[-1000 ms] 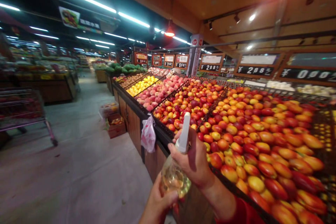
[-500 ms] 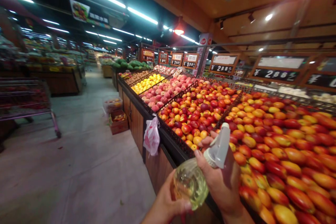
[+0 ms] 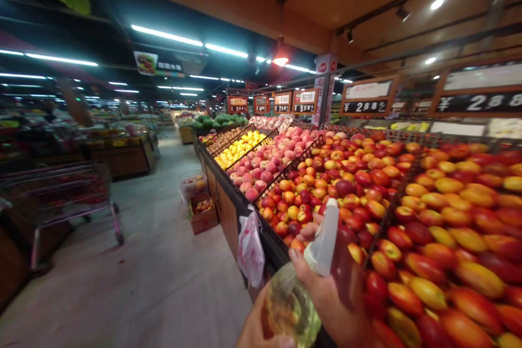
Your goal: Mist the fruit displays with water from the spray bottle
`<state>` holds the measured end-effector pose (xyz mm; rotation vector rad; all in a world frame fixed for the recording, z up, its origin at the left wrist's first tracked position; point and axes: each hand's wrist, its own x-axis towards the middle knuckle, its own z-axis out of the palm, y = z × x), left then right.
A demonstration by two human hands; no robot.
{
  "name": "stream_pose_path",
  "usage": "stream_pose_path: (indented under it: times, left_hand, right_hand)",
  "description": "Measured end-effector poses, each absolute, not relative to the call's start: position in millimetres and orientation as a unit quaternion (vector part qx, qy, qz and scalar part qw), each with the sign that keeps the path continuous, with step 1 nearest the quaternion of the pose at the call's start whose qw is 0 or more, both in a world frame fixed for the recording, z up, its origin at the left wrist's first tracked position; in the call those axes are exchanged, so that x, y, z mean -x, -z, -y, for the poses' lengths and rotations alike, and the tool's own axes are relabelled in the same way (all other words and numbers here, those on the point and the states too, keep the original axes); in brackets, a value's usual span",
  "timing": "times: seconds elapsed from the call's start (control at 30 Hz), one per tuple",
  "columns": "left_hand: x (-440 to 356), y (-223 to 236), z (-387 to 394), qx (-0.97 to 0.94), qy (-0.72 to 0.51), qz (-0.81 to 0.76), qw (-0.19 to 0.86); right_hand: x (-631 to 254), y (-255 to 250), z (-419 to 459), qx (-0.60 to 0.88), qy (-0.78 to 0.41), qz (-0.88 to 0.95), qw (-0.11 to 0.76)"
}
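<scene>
Spray bottle (image 3: pixel 291 304) held tilted near bench (image 3: pixel 234 193), close to red-yellow fruit (image 3: pixel 479 277). Rounded body cupped by left hand (image 3: pixel 253 327); neck gripped by right hand (image 3: pixel 332 298) below white spray head (image 3: pixel 327 242). Weight best borne low, neck steadied lightly, trigger unsqueezed.

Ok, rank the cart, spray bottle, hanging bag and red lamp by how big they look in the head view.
Largest to smallest as they look:
1. Cart
2. Spray bottle, partly covered
3. Hanging bag
4. Red lamp
No two look alike.
</scene>
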<state>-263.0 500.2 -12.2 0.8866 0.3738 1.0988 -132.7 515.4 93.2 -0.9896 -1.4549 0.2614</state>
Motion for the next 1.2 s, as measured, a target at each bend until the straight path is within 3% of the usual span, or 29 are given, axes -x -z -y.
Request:
stream_pose_path:
  times: [0.37,0.53,0.9,1.2]
  left_hand:
    - [293,10,-556,-0.436,-0.460,-0.170,0.755]
    - [338,14,-587,-0.505,-0.423,-0.218,0.720]
    - [435,18,-640,-0.467,-0.457,-0.151,0.741]
    - [499,41,-662,-0.483,-0.442,-0.232,0.719]
  right_hand:
    - [159,-95,-560,0.438,-0.113,0.601,0.659]
    - [203,-97,-584,0.420,-0.131,0.591,0.676]
    - [310,-105,-633,0.383,-0.120,0.614,0.679]
    - [373,-101,-660,0.402,-0.114,0.631,0.654]
